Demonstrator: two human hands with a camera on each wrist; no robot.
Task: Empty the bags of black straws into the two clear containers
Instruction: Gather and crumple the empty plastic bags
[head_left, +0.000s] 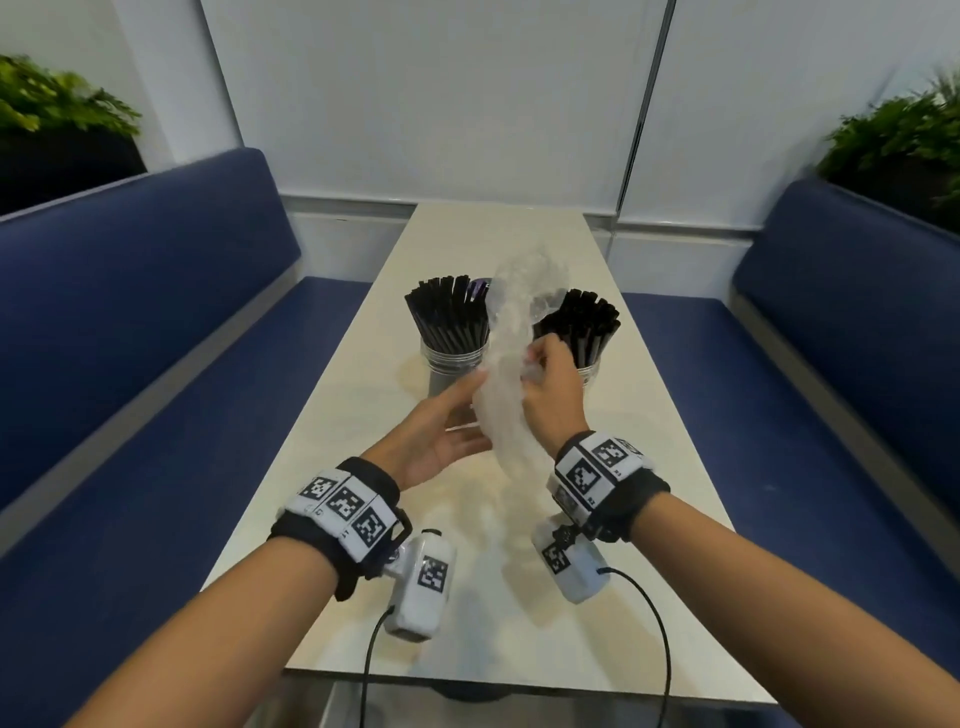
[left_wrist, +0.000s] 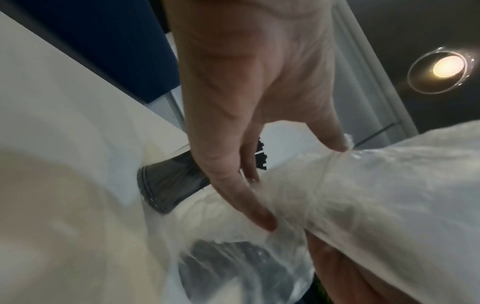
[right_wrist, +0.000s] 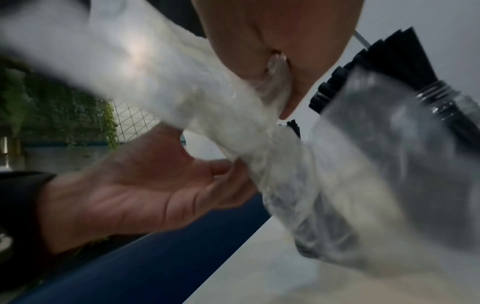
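Two clear containers stand mid-table, each packed with upright black straws: the left container (head_left: 453, 332) and the right container (head_left: 584, 332). In front of them an empty, crumpled clear plastic bag (head_left: 506, 364) hangs in the air. My right hand (head_left: 545, 374) pinches the bag at its middle, fingers curled round the plastic (right_wrist: 275, 70). My left hand (head_left: 447, 436) is open, palm up, its straight fingers touching the bag's left side (left_wrist: 262, 218). The bag looks blurred. No straws show inside it.
The cream table (head_left: 363, 545) runs away from me between two blue benches (head_left: 130, 322), (head_left: 841, 322). Planters with green plants (head_left: 52, 98) sit behind both benches. Camera cables hang over the table's near edge.
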